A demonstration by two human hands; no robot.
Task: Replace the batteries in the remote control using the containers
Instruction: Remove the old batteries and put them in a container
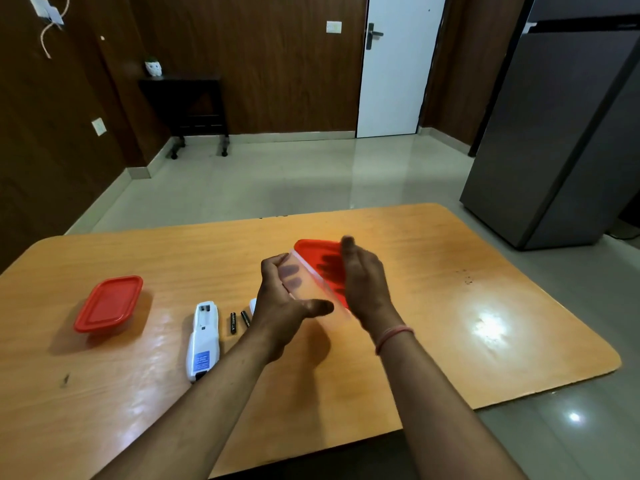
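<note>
Above the table's middle I hold a clear container (313,285) with a red lid (320,261), tilted on its side. My left hand (284,303) grips its clear body and my right hand (363,282) is on the lid side. A white remote (203,339) lies face down on the table with its battery bay uncovered. Two black batteries (239,320) lie just right of it. A small white piece (253,305), perhaps the battery cover, peeks out behind my left hand. A second red-lidded container (109,303) stands shut at the left.
The orange wooden table (450,306) has rounded corners and an edge close to my body. Beyond it is tiled floor, a grey refrigerator (568,133) at the right, a white door (398,64) and a dark side table (188,105) by the wall.
</note>
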